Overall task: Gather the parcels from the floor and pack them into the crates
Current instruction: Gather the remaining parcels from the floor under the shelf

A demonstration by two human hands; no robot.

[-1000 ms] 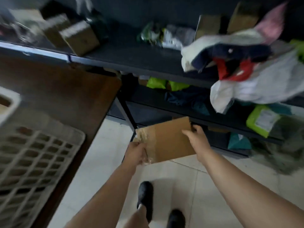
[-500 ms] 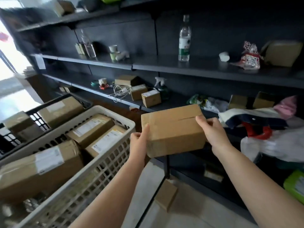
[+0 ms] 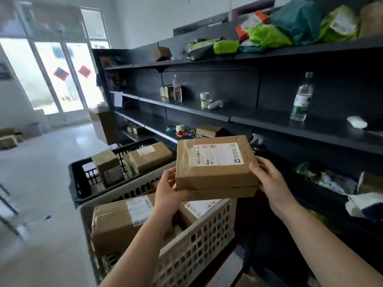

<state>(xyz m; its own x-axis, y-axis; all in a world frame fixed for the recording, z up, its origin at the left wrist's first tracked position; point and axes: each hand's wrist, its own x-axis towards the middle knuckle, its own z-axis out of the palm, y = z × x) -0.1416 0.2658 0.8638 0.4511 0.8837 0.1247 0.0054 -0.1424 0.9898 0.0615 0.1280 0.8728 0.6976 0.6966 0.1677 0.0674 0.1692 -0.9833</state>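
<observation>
I've got the parcel (image 3: 215, 164) held label-up in the air over the white crate (image 3: 194, 243). Left hand (image 3: 167, 191) grips its left edge, right hand (image 3: 267, 179) grips the right edge. White crate already has boxes in it; black crate (image 3: 83, 183) behind it also holds parcels. Dark shelves (image 3: 269, 121) on my right.

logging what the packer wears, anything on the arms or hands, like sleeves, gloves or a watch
Nothing shows. The left hand and right hand are bare, with no gloves, rings or watch visible, and both forearms are uncovered right down to the frame edge, so no sleeves are in view.
</observation>
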